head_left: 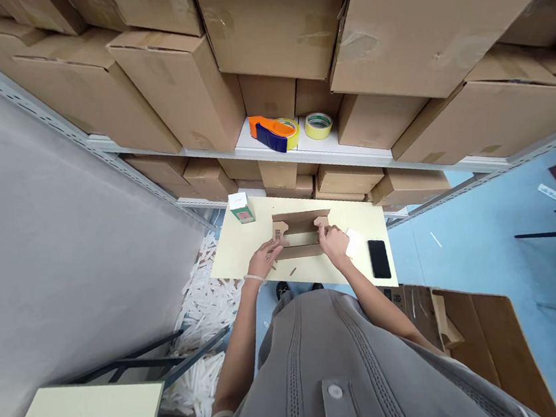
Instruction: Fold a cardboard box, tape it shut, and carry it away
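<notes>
A small brown cardboard box [303, 251] sits on the pale yellow table in front of me, its top standing open. My left hand [262, 260] grips its left near corner, with the fingers by a side flap that bears a printed label. At the right end, my right hand [333, 242] has its fingers closed on the other side flap. Through the opening a pale surface shows between the cardboard walls. White paper [355, 242] lies beside my right hand, partly covered by it.
On the table [233, 257] are a white-and-green small box [241, 208] and a black phone [379, 259]. The shelf ahead holds an orange-and-blue tape dispenser [269, 134], a tape roll [318, 125] and stacked cartons [261, 23]. Paper strips [209, 290] cover the floor at left; a large open carton [487, 332] is at right.
</notes>
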Demonstrator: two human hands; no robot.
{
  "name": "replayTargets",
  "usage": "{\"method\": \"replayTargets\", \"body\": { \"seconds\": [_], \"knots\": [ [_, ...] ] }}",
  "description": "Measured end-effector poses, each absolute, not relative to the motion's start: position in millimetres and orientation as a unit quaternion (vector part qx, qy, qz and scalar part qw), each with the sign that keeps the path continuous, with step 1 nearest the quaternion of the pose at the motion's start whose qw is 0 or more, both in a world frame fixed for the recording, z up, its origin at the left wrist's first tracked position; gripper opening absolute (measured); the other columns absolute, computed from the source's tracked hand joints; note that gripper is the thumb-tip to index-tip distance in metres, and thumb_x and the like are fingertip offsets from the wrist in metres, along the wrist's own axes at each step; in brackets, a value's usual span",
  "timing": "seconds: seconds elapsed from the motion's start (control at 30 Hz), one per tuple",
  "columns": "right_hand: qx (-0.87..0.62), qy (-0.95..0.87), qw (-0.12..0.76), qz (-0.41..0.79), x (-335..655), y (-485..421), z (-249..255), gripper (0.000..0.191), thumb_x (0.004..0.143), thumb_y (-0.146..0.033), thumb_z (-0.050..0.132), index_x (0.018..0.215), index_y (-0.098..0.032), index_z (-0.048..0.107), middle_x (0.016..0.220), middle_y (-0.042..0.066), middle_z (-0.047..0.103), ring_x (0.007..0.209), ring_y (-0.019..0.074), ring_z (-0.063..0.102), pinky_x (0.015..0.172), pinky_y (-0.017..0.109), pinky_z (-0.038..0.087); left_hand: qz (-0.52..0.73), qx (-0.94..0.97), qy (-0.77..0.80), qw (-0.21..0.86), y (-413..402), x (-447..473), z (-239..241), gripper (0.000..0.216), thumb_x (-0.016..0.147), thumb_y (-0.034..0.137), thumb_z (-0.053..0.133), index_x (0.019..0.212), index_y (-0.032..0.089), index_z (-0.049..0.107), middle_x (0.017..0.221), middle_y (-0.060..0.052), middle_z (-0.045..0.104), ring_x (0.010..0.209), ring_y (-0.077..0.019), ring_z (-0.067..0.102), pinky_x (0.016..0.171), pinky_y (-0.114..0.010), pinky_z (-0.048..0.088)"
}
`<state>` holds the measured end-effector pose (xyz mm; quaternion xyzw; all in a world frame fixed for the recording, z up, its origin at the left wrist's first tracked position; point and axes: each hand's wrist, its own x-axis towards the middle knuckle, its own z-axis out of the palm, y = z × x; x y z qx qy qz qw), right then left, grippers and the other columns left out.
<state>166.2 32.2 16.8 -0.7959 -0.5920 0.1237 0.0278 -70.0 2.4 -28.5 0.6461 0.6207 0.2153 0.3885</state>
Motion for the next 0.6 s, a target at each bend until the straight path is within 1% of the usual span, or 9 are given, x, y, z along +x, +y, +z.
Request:
{"method": "replayTargets", "body": {
  "seconds": [0.1,0.2,0.33,0.43,0.53,0.57,0.6],
  "knots": [
    [-0.789,-0.602,0.019,0.123,167.3,36.1,16.3,0.063,0.098,-0.047,0.022,0.087,-0.013,0.074,0.093,0.015,0.069,0.083,0.0236,0.067,0.072,0.029,0.043,0.229,0.634,0.62,0.402,4.0,-70.0,-27.2,0.041,0.09,0.05,0.045,0.117,0.024,0.063,0.131,-0.004,0.058,0.118,-0.0187,0.056,0.101,-0.031,0.045],
    [-0.786,-0.608,0.013,0.112,167.8,38.2,14.5,0.061,0.098,-0.045,0.025,0.088,-0.012,0.076,0.093,0.016,0.069,0.083,0.024,0.067,0.072,0.03,0.043,0.241,0.622,0.619,0.415,4.3,-70.2,-27.9,0.039,0.089,0.052,0.046,0.112,0.024,0.063,0.126,-0.004,0.058,0.108,-0.0177,0.061,0.093,-0.03,0.049],
    [-0.786,-0.609,0.008,0.106,167.0,39.5,12.3,0.057,0.097,-0.042,0.028,0.093,-0.01,0.075,0.094,0.018,0.069,0.083,0.024,0.068,0.073,0.03,0.044,0.261,0.61,0.611,0.433,4.8,-69.9,-31.3,0.037,0.09,0.049,0.047,0.11,0.022,0.061,0.123,-0.006,0.057,0.106,-0.0176,0.06,0.089,-0.03,0.051],
    [-0.785,-0.611,0.01,0.102,166.7,39.9,10.7,0.056,0.097,-0.041,0.029,0.094,-0.011,0.075,0.095,0.017,0.069,0.083,0.0243,0.068,0.073,0.031,0.044,0.259,0.601,0.611,0.445,6.2,-69.3,-32.7,0.036,0.09,0.046,0.046,0.113,0.022,0.06,0.122,-0.007,0.055,0.107,-0.0168,0.059,0.092,-0.031,0.049],
    [-0.786,-0.61,0.01,0.101,166.8,39.6,9.4,0.056,0.097,-0.04,0.029,0.091,-0.011,0.076,0.094,0.017,0.068,0.082,0.0243,0.068,0.073,0.031,0.044,0.253,0.603,0.607,0.451,7.6,-68.1,-33.0,0.039,0.091,0.045,0.045,0.121,0.023,0.057,0.125,-0.008,0.053,0.117,-0.0166,0.053,0.1,-0.031,0.044],
    [-0.786,-0.61,0.009,0.102,166.8,39.5,9.1,0.056,0.097,-0.04,0.029,0.091,-0.011,0.076,0.093,0.017,0.068,0.082,0.0242,0.068,0.073,0.031,0.044,0.254,0.602,0.606,0.454,7.9,-67.5,-33.0,0.043,0.092,0.045,0.044,0.128,0.024,0.053,0.128,-0.009,0.052,0.121,-0.0171,0.05,0.101,-0.031,0.042],
    [-0.785,-0.61,0.008,0.102,166.8,39.3,9.0,0.056,0.097,-0.04,0.029,0.091,-0.011,0.076,0.093,0.017,0.068,0.082,0.0241,0.068,0.073,0.031,0.044,0.256,0.598,0.606,0.458,8.2,-66.8,-33.1,0.049,0.092,0.045,0.044,0.136,0.024,0.046,0.133,-0.01,0.049,0.126,-0.0178,0.047,0.101,-0.031,0.042]
  ]
}}
